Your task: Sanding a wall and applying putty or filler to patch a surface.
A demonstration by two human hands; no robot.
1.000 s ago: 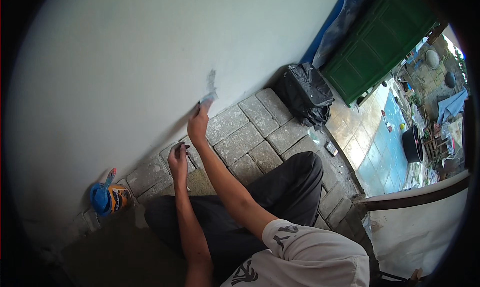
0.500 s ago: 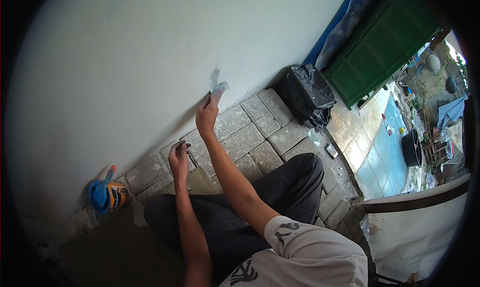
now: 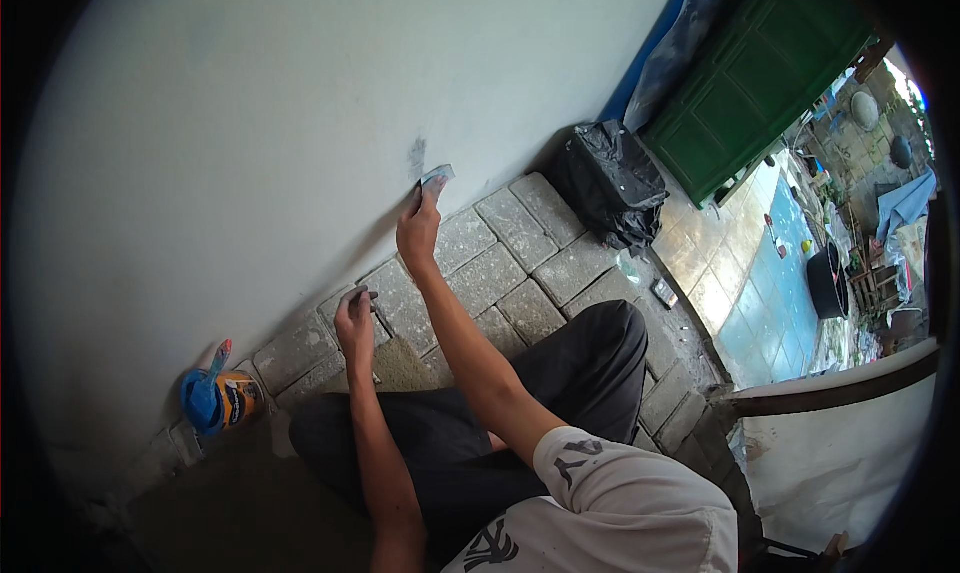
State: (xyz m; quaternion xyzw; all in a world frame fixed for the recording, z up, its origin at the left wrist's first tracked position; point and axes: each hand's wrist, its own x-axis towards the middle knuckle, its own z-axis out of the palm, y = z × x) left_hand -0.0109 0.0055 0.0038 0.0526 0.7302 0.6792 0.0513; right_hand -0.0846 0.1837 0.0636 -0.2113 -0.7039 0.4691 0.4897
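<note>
My right hand (image 3: 420,223) is shut on a small, flat, pale blue-grey piece (image 3: 438,175), held against the white wall (image 3: 260,103) just below a grey smudge (image 3: 417,156). Lower and to the left, my left hand (image 3: 356,313) hangs over the pavers near the wall, its darkened fingers loosely bent and apart, with nothing visible in them. An orange tin (image 3: 241,401) with blue paint on it and a blue-smeared tool (image 3: 215,373) on top stands at the foot of the wall, left of my legs.
Grey pavers (image 3: 518,223) lie along the wall under my crossed legs. A black bag-covered bin (image 3: 605,183) stands at the wall's far end beside a green panel (image 3: 750,78). Right are a tiled floor (image 3: 715,273), a black tub (image 3: 825,281), clutter and a curved dark edge (image 3: 830,393).
My right hand has moved up and to the right along the wall with the pale piece, mostly by half a second ago. My left hand has barely moved.
</note>
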